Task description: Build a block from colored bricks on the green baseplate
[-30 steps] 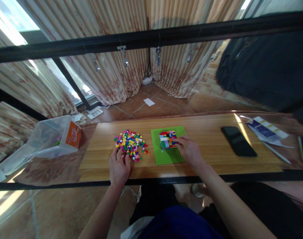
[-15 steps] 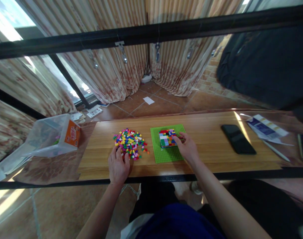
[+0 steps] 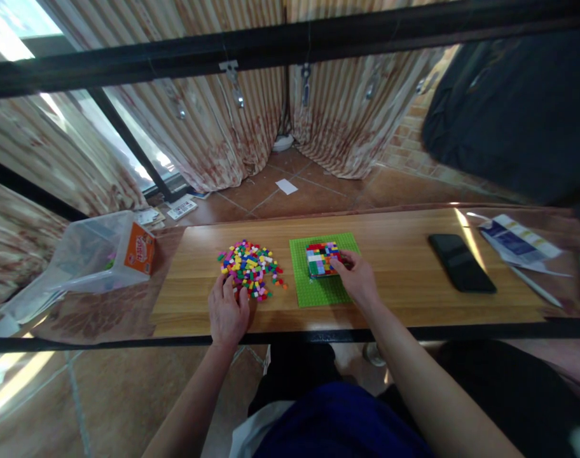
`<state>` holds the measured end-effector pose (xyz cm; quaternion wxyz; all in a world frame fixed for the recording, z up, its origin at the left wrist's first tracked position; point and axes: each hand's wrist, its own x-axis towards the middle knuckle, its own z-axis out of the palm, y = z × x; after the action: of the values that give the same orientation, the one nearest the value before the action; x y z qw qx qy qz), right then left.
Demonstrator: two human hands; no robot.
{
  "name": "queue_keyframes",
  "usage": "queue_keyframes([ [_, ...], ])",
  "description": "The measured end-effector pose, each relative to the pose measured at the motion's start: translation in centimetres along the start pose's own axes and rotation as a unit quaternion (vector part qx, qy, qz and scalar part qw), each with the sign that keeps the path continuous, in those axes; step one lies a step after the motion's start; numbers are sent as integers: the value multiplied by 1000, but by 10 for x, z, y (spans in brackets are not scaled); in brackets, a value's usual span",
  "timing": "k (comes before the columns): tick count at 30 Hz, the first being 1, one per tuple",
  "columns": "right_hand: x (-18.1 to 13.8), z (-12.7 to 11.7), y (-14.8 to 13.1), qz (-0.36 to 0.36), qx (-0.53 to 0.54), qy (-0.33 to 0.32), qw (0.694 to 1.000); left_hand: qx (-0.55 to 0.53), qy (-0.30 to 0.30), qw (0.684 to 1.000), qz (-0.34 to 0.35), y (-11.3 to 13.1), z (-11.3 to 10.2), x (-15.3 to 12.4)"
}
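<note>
Risk, judged: the brick block (image 3: 322,259) sits on the green baseplate (image 3: 324,295), with the right hand (image 3: 359,278) at its right side. A sideways push from thumb or fingers could skew a top-layer brick or slide the block and plate together; whether the block is studded down cannot be told. Uneven downward pressure near that edge might leave a brick half seated.

Second risk: the left hand (image 3: 227,310) lies at the near-left edge of the loose brick pile (image 3: 250,267); a careless sweep could scatter pieces towards the table's (image 3: 185,318) near edge (a few already lie apart on the pile's right).

Pose: right forearm reaches in from the lower right, wrist low, fingers curled, thumb towards the block's right edge. Whether a small brick is pinched there: cannot tell, fingers cover the spot. Left forearm comes up from the lower left; palm down, fingers loosely bent, thumb spread away, a gap between. No brick visible in its grasp; fingertips at the pile.
</note>
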<state>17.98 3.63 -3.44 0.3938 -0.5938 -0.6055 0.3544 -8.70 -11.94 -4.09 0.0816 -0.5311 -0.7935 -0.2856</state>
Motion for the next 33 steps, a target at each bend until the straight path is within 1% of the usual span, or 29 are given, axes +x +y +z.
queue_keyframes([
  [6, -3, 0, -4, -20, 13, 5, 1000, 2, 12, 1000, 6, 0, 1, -1],
  [8, -2, -1, -2, -15, 22, -5, 1000, 4, 11, 1000, 8, -1, 2, -1],
  [10, 0, -3, 1, -7, 52, -21, 998, 2, 8, 1000, 7, -2, 2, -1],
  [12, 1, -8, 5, 11, 97, -21, 995, 0, 7, 1000, 5, -2, 3, -1],
  [14, -1, -14, 7, 33, 133, 11, 991, -1, 7, 1000, 4, -2, 3, -2],
  [16, -5, -22, 4, 35, 132, 59, 989, -1, 7, 1000, 4, -2, 3, -2],
  [18, -13, -28, -2, 2, 107, 93, 990, -2, 6, 1000, 3, -2, 3, -3],
  [19, -18, -29, -7, -25, 94, 97, 990, -3, 5, 1000, 4, -2, 3, -3],
  [21, -32, -27, -18, -82, 71, 79, 991, -5, 2, 1000, 4, -1, 2, -4],
  [22, -39, -23, -24, -111, 58, 55, 991, -5, 2, 1000, 4, 0, 2, -4],
  [24, -55, -10, -34, -159, 17, -6, 987, -3, 2, 1000, 1, 1, 1, -4],
  [25, -62, -2, -39, -179, -11, -53, 982, -1, 2, 1000, -2, 2, 1, -4],
  [27, -75, 16, -46, -202, -72, -125, 969, 3, 3, 1000, -6, 3, 0, -3],
  [28, -79, 25, -49, -207, -107, -148, 961, 5, 3, 1000, -7, 3, 0, -4],
  [30, -85, 40, -54, -202, -182, -163, 948, 7, 3, 1000, -7, 3, 0, -4],
  [33, -87, 55, -61, -180, -267, -156, 934, 3, 3, 1000, -8, 3, 0, -4],
])
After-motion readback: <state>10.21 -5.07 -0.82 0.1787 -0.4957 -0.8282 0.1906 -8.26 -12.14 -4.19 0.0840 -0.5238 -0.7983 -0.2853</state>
